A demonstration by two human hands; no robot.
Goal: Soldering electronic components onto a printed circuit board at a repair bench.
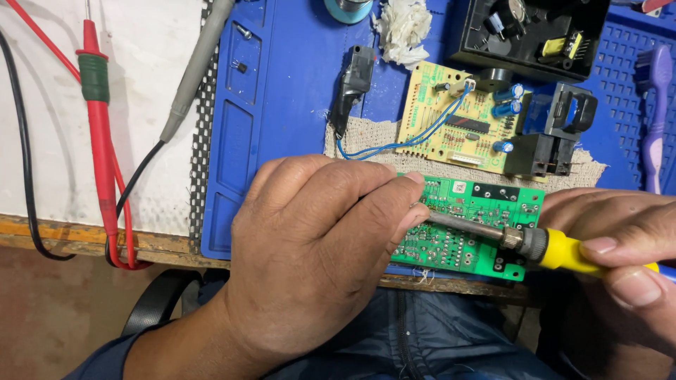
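Head view looked straight down on a blue work mat (296, 84) at the bench edge. The left hand (317, 246) lay curled over the near-left part of a green circuit board (472, 225), fingers drawn together and pressing down, seemingly to pin the board flat; whether it pinched anything underneath could not be told, since the knuckles covered that spot. The right hand (620, 253) was closed around the yellow handle of a soldering iron (521, 243), held low and nearly level so that its metal shaft ran leftward across the board towards the left fingertips. The tip itself was hidden behind those fingers, so the exact joint it touched was not visible.

Just beyond the left hand sat a yellow circuit board (458, 119) on a scrap of coarse cloth (352, 137), with blue wires (401, 137) running from it to a black part lying on the mat, probably set aside within reach. Beyond the right hand stood a black plastic housing (535, 32), cut off by the top edge. Well to the left of the left hand lay red and grey meter probes (98, 127) on a white sheet. A purple brush (656, 105) lay beyond the right hand at the frame's border, only partly in view.
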